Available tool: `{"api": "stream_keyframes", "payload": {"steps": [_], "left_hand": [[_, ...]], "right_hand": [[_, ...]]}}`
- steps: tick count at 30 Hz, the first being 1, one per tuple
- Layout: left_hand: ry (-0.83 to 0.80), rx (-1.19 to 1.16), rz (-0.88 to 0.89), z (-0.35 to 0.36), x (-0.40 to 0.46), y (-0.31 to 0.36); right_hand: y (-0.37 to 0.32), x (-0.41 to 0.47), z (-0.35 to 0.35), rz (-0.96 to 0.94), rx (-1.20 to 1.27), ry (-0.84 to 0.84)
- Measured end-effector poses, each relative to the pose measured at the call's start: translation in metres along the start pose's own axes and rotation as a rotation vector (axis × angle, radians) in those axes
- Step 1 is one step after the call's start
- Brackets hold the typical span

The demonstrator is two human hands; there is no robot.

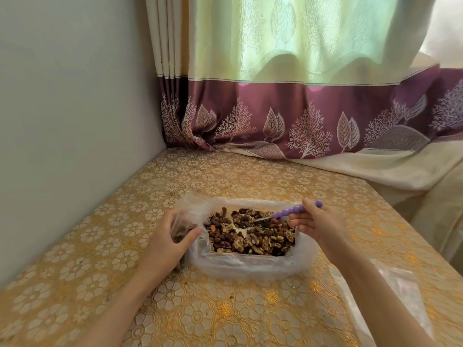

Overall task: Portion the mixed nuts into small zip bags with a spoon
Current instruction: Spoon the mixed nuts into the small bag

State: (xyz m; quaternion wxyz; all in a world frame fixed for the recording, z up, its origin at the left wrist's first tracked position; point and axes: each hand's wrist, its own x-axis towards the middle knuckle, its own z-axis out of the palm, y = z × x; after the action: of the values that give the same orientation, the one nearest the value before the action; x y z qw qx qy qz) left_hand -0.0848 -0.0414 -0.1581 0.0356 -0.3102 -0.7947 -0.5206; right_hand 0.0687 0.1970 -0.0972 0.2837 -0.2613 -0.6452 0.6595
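A large clear plastic bag [250, 265] lies open on the table, full of mixed nuts [253, 234]. My right hand [315, 222] grips the purple beaded handle of a spoon [290, 212], whose metal end dips into the nuts. Just left of the big bag, my left hand [166, 242] holds a small clear zip bag [186, 219] upright. The small bag has some nuts in its bottom, partly hidden by my fingers.
The table carries a gold floral cloth [200, 309] and stands against a wall [62, 121] on the left. A purple and green curtain [300, 108] hangs behind. Flat clear plastic bags [390, 291] lie under my right forearm at the right.
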Motion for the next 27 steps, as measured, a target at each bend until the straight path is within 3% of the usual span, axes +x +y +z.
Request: {"api": "stream_keyframes", "payload": {"steps": [10, 27], "left_hand": [[-0.012, -0.023, -0.019, -0.002, 0.0, 0.001], [0.08, -0.248, -0.052, -0.002, 0.003, -0.001]], "right_hand": [[-0.032, -0.002, 0.027, -0.07, 0.115, -0.007], [-0.04, -0.033, 0.087, -0.407, -0.092, -0.367]]}}
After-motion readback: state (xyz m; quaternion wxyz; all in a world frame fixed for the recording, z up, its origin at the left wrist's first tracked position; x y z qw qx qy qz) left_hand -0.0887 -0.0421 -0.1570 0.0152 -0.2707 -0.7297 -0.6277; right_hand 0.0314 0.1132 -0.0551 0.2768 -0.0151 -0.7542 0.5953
